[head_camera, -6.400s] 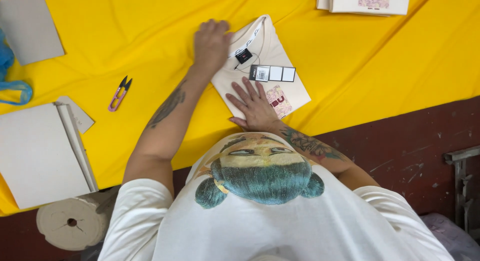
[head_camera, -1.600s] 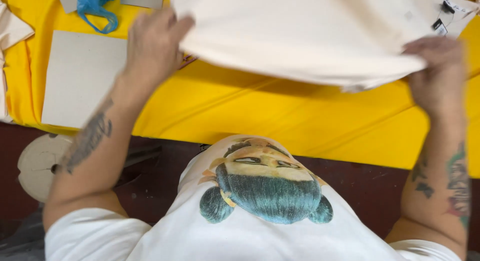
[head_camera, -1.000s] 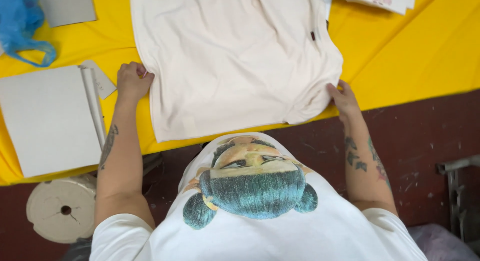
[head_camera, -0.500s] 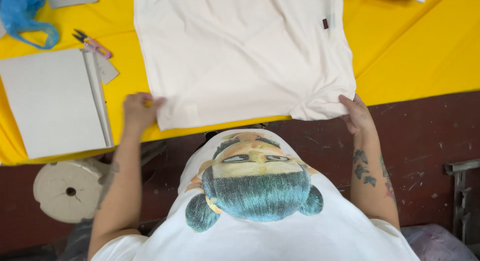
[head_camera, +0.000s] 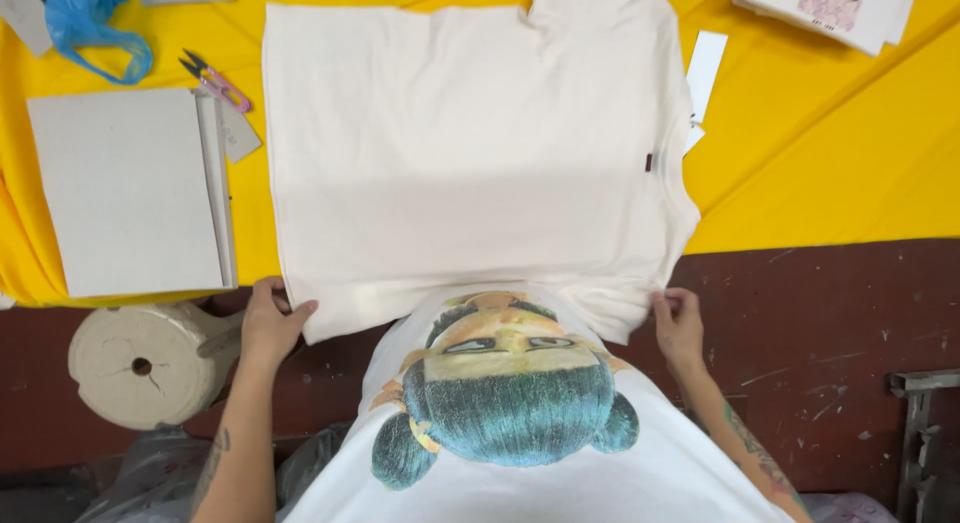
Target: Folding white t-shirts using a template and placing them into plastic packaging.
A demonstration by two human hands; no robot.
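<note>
A cream T-shirt [head_camera: 470, 153] lies spread flat on the yellow cloth-covered table [head_camera: 830, 173], its near hem hanging over the table's front edge. My left hand [head_camera: 270, 321] pinches the hem's left corner. My right hand [head_camera: 678, 318] pinches the hem's right corner. Both hands are below the table edge, close to my body.
A stack of grey cardboard sheets [head_camera: 130, 188] lies left of the shirt, with pink thread snips [head_camera: 215, 80] and a blue plastic bag [head_camera: 90, 28] beyond it. A white paper tag [head_camera: 706, 68] and folded shirts [head_camera: 830, 8] are at the upper right. A pale round spool [head_camera: 145, 363] sits below the table at left.
The shirt went from folded to lifted and shaken out, then laid flat. Over the last second my hands pulled its hem toward me past the table edge.
</note>
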